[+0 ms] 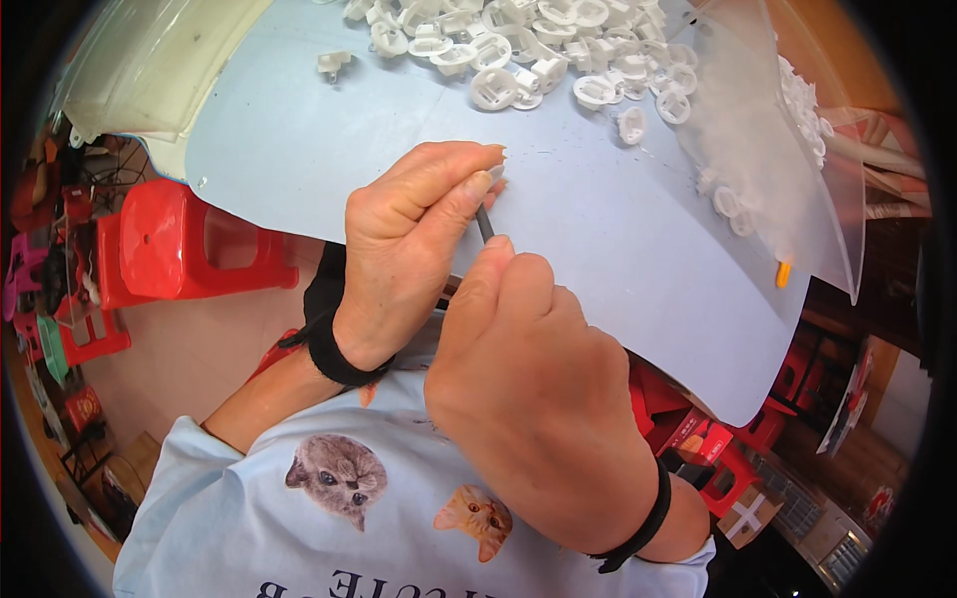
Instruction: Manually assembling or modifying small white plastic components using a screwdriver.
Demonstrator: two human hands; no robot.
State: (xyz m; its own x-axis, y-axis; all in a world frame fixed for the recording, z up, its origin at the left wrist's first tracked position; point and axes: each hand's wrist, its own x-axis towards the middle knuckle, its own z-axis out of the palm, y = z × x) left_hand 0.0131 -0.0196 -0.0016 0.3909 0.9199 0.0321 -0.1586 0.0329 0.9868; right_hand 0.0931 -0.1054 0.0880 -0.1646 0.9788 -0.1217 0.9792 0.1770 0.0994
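My left hand [414, 214] is closed in a pinch near the table's front edge, with a small white plastic part [495, 173] between thumb and fingers, mostly hidden. From below, my right hand [533, 369] grips a thin dark rod-like tool [484, 225]; its upper end meets the part in my left fingers. How the tool's tip sits against the part cannot be made out. Beyond my hands lies a heap of round white plastic parts [493, 88] on the pale blue table [299, 159]. One loose white part [334, 66] rests apart at the left.
A translucent plastic bin [150, 65] stands at the far left. At the right, a clear plastic sheet or bag [758, 149] covers some white parts, with an orange piece [783, 274] by its lower edge. Red stools [169, 244] stand on the floor at left; boxes [698, 439] lie below right.
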